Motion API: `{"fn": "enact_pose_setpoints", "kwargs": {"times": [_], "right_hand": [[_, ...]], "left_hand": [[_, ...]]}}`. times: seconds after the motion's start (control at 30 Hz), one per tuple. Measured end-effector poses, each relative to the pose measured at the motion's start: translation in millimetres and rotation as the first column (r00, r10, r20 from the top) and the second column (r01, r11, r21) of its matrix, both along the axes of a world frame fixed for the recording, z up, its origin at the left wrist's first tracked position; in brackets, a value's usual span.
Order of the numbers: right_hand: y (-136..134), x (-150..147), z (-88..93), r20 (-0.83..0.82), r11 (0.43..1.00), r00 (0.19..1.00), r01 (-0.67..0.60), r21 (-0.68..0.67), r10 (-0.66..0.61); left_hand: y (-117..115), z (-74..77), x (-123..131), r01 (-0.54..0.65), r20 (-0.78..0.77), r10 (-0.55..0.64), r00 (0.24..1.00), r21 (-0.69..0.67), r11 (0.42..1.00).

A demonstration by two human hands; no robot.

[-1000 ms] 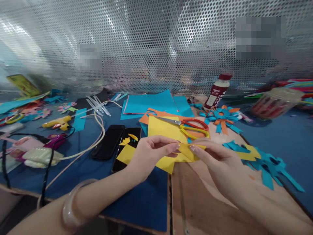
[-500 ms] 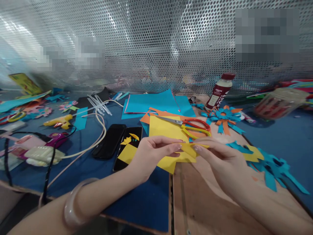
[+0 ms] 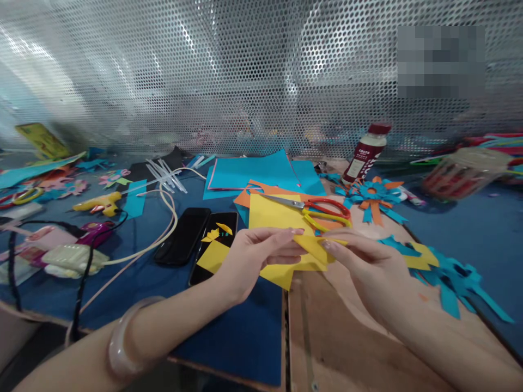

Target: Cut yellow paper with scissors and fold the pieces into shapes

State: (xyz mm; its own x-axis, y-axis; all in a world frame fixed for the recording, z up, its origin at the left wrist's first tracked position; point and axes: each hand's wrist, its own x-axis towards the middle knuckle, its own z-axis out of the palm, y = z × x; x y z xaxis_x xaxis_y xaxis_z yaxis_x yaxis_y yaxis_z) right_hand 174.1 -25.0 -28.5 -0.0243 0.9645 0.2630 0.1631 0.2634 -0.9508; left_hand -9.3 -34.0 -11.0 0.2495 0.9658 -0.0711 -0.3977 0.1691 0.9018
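Note:
Both my hands hold a folded piece of yellow paper [image 3: 311, 257] just above the table's middle. My left hand [image 3: 257, 256] pinches its left side with thumb and fingers closed. My right hand [image 3: 363, 261] pinches its right end, fingers pressed together on the fold. Beneath and behind the piece lies a larger yellow sheet [image 3: 273, 218]. Orange-and-yellow handled scissors [image 3: 322, 209] rest on that sheet, just beyond my fingers. A pale bangle [image 3: 122, 343] circles my left wrist.
Two black phones [image 3: 196, 237] lie left of my hands, with yellow scraps on one. Blue sheets [image 3: 253, 171], a blue-orange paper flower [image 3: 373, 196], a bottle [image 3: 363, 152], a yellow glue gun [image 3: 100, 202] with cables, and blue cut-outs [image 3: 449, 272] surround the spot. A perforated metal screen [image 3: 245, 71] stands behind.
My left thumb and fingers have shifted a little along the yellow piece, and the fold has tilted slightly. Both hands stay at the same spot.

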Motion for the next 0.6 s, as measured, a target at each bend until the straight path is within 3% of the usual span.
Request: {"fn": "enact_pose_setpoints", "kwargs": {"times": [0.23, 0.43, 0.6], "right_hand": [[-0.3, -2.6, 2.2, -0.076, 0.997, 0.997, 0.008, -0.071, -0.014], [-4.6, -6.1, 5.1, -0.024, 0.993, 1.0, -0.017, -0.114, 0.014], [-5.8, -8.0, 4.4, -0.06, 0.991, 0.998, -0.007, -0.135, -0.001]], "left_hand": [[5.5, -3.4, -1.6, 0.006, -0.074, -0.002, 0.997, 0.046, 0.999], [3.2, -4.1, -0.2, -0.009, -0.217, 0.035, 0.976, 0.121, 0.993], [3.2, -4.8, 0.7, -0.031, -0.222, 0.055, 0.974, 0.109, 0.994]]}}
